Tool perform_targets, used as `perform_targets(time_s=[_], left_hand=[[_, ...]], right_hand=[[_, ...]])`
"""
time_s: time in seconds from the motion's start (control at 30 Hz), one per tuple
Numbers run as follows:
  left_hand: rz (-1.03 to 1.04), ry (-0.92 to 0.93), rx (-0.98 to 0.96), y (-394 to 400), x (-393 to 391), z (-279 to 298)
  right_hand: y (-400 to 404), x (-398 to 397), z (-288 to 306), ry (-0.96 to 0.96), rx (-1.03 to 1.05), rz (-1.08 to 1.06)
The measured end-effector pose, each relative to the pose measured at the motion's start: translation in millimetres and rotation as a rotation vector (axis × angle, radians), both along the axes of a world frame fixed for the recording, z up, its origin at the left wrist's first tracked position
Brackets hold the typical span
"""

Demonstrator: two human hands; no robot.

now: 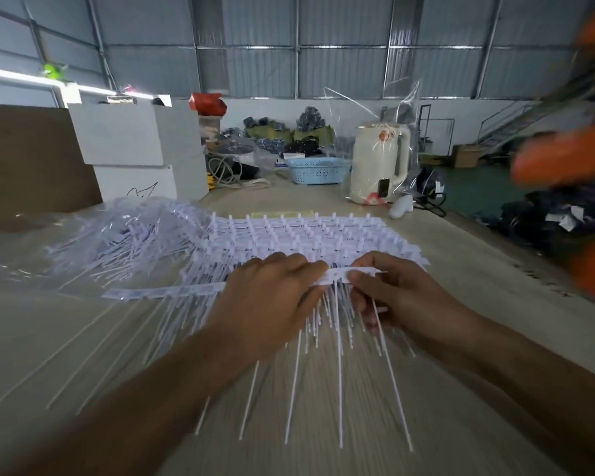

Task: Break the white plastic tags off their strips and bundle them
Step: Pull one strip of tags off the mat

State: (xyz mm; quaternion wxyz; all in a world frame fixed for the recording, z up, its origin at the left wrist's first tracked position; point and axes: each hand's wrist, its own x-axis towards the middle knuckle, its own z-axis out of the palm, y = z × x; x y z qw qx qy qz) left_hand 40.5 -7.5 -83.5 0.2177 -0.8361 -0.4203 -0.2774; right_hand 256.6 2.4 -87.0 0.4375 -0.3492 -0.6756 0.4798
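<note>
Pinching the strip (172, 290) mid-desk (461, 242), left hand (268, 300) and right hand (392, 297) clamp its stiff header; thin tags (339, 355) look light, brittle.

White plastic tag strip (172, 290), lying level across mid-frame with thin tails fanning toward the lower edge, in front of a flat stack of strips (306, 235) at centre and a loose heap of tags (124, 231) at centre left.
</note>
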Motion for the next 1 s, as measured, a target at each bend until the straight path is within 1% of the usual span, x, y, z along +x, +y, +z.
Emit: perform_targets(time_s=[0.07, 0.13, 0.2, 0.33, 0.47, 0.67, 0.73, 0.8, 0.9, 0.93, 1.0], left_hand=[[0.011, 0.038, 0.036, -4.5, 2.4, -0.1], [0.026, 0.079, 0.066, -6.6, 4.2, -1.2], [0.04, 0.101, 0.085, -7.2, 5.9, -1.4], [0.04, 0.109, 0.085, -8.6, 6.4, 1.0], [0.047, 0.097, 0.064, -9.9, 6.9, 2.5], [0.018, 0.056, 0.008, -10.0, 7.5, 4.0], [0.007, 0.021, -0.033, -9.4, 6.3, 5.1], [-0.008, -0.019, -0.075, -8.6, 6.3, 4.9], [-0.022, -0.122, -0.248, -8.1, 8.5, 6.4], [-0.026, -0.142, -0.262, -8.6, 9.0, 6.9], [-0.018, -0.13, -0.173, -8.6, 9.0, 8.1]], right_hand=[[-0.7, -0.1, 0.9, -0.088, 0.117, -0.043], [-0.6, 1.2, 3.4, -0.246, 0.285, -0.098], [-0.3, 3.3, 4.5, -0.362, 0.411, -0.129], [0.4, 6.4, 4.5, -0.456, 0.596, -0.147], [2.0, 7.8, 4.4, -0.465, 0.657, -0.155], [1.0, 9.8, 8.7, -0.547, 0.757, -0.168], [-0.3, 10.2, 11.6, -0.563, 0.787, -0.182], [-3.4, 10.6, 14.6, -0.595, 0.866, -0.204], [-8.7, 9.6, 18.9, -0.707, 0.993, -0.265], [-9.4, 9.6, 19.8, -0.708, 1.001, -0.277], [-9.5, 10.5, 20.3, -0.647, 0.964, -0.27]])
